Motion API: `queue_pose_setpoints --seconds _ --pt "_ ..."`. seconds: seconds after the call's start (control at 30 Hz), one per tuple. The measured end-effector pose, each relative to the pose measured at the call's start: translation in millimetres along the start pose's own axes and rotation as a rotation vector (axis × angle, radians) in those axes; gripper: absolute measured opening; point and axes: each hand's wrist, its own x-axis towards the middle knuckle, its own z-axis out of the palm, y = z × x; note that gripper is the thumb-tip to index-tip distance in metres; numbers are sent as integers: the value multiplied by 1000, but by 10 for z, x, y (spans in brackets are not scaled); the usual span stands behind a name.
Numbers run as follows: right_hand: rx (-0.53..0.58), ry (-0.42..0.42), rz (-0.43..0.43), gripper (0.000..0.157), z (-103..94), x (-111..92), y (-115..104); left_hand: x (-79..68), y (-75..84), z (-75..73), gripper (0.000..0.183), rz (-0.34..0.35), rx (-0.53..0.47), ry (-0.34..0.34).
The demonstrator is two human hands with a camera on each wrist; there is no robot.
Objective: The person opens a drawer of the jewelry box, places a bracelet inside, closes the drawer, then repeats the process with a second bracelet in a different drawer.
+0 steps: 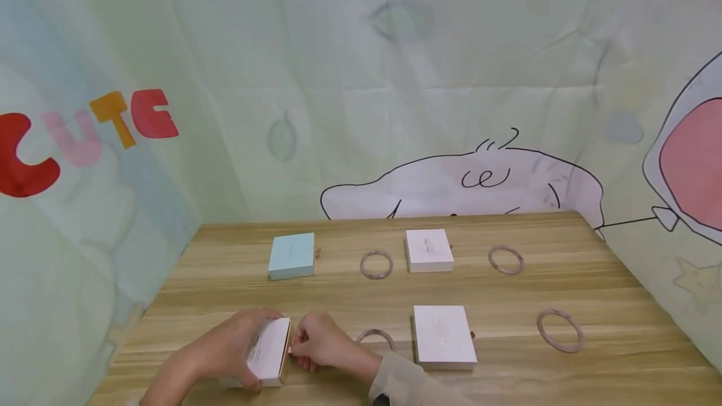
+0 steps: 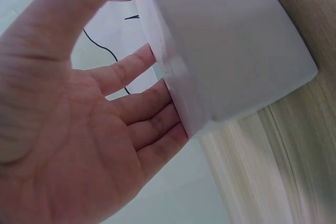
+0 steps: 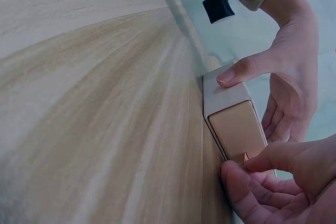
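Note:
At the front left, my left hand [image 1: 234,340] grips a white box [image 1: 271,346] by its sides, thumb on the near side and fingers round the far side. In the left wrist view the box [image 2: 236,40] looms large, with fingertips along one edge. My right hand [image 1: 324,340] pinches a small pull tab [image 3: 245,157] between thumb and index finger. The tab sits on the tan-pink drawer front [image 3: 236,129] at the box's right end. That front lies about level with the sleeve's edge. A bangle [image 1: 376,331] lies just behind my right forearm, partly hidden by it.
A light blue box [image 1: 292,254] and a white box [image 1: 429,249] stand in the back row, each with a bangle [image 1: 376,252] or bangle [image 1: 504,247] to its right. Another white box [image 1: 444,336] lies front right, beside a bangle [image 1: 555,311]. Printed cloth walls border the wooden table [image 1: 507,293].

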Motion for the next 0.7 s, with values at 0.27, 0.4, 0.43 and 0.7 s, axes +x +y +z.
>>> queue_pose_setpoints --seconds 0.27,0.4,0.43,0.7 --pt "-9 -9 -1 28 -13 1 -12 -8 17 -9 97 6 -3 9" --pt "-17 -10 -4 29 -22 -5 -24 -15 29 -14 98 22 13 23" --pt "-19 -10 -4 29 -24 -8 -29 -17 31 -15 98 25 16 25" --pt "-54 -7 -1 29 -40 -33 -53 -23 30 -7 97 30 -6 22"
